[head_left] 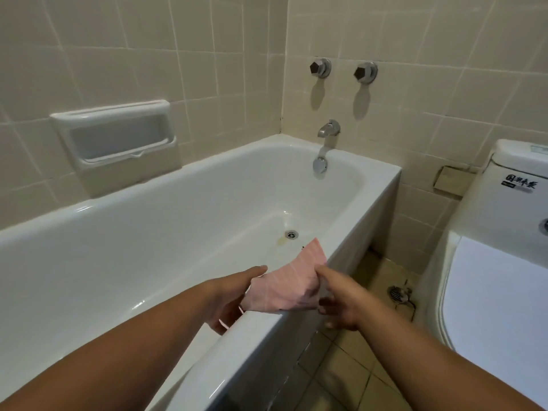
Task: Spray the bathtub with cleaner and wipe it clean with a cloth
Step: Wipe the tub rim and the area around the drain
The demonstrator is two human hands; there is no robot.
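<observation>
A pink striped cloth (289,284) hangs spread over the near rim of the white bathtub (261,330). My left hand (229,295) holds its left edge from inside the tub. My right hand (341,298) pinches its right edge with thumb and forefinger, just outside the rim. The tub's inside is white, with a yellowish stain beside the drain (291,234). No spray bottle is in view.
A spout (328,129) and two wall knobs (320,68) are at the tub's far end. A recessed soap holder (118,137) is in the left wall. A toilet (501,262) stands at the right, with a floor drain (397,293) between it and the tub.
</observation>
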